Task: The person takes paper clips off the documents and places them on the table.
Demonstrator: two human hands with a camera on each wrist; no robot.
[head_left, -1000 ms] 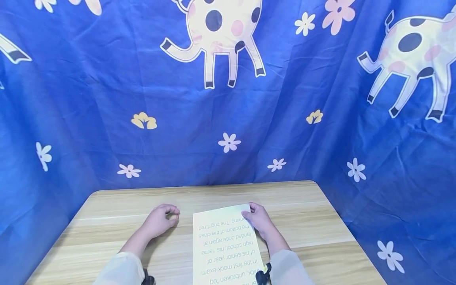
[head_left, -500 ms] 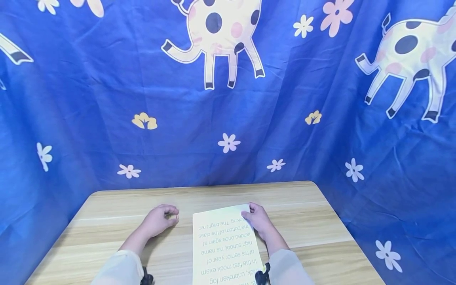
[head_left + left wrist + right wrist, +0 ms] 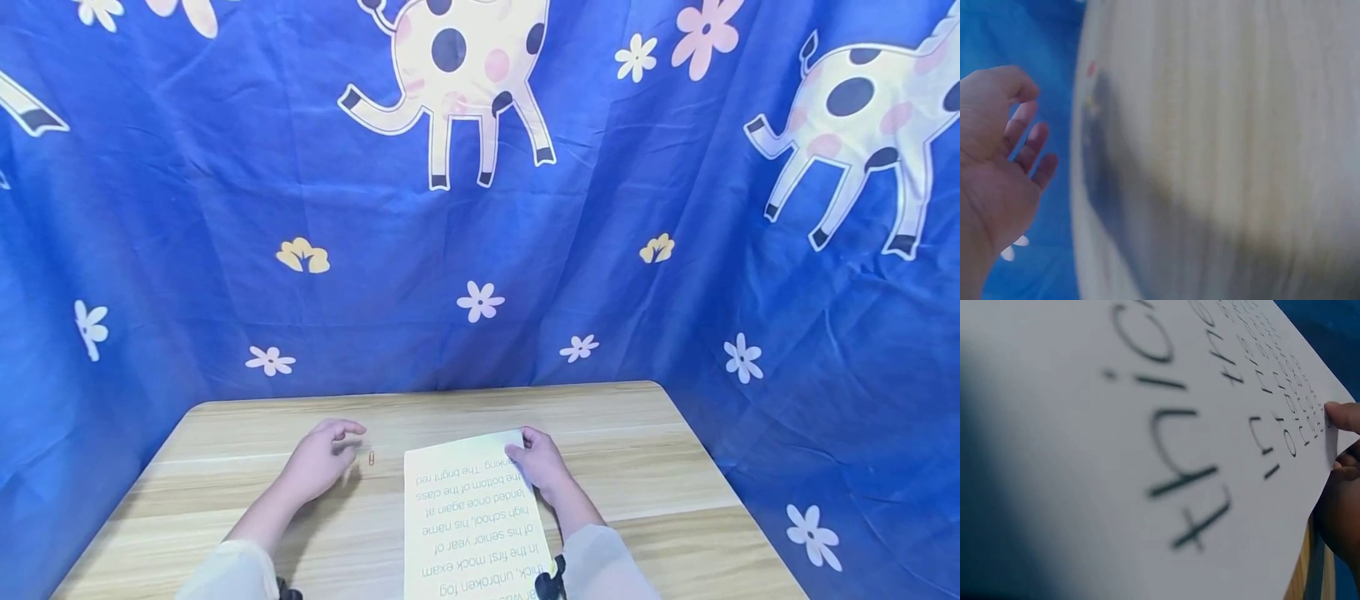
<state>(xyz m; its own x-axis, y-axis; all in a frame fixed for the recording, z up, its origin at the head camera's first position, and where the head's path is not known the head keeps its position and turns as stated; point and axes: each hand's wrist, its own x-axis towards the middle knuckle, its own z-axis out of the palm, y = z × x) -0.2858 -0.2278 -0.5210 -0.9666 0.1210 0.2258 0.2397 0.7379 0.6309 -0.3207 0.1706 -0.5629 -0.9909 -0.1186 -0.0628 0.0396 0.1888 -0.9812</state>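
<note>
A small red paper clip [image 3: 371,458] lies on the wooden table [image 3: 652,467], just beyond the fingertips of my left hand [image 3: 321,463]. That hand holds nothing; its fingers are loosely bent and spread, as the left wrist view also shows with the blurred red clip [image 3: 1091,69] off to its right. My right hand [image 3: 542,460] pinches the far right corner of a printed sheet of paper [image 3: 472,517], thumb on top and fingers beneath. The sheet's text appears upside down in the head view, and its near end runs out of frame.
A blue curtain [image 3: 375,325] with giraffe-like animals and flowers hangs behind and beside the table. In the left wrist view a small yellowish spot [image 3: 1089,100] shows near the red clip. Dark wrist straps [image 3: 551,583] sit at the sleeves.
My left hand has let go of the paper clip and drawn back to the left, leaving the clip on the table. The right hand keeps its hold on the sheet.
</note>
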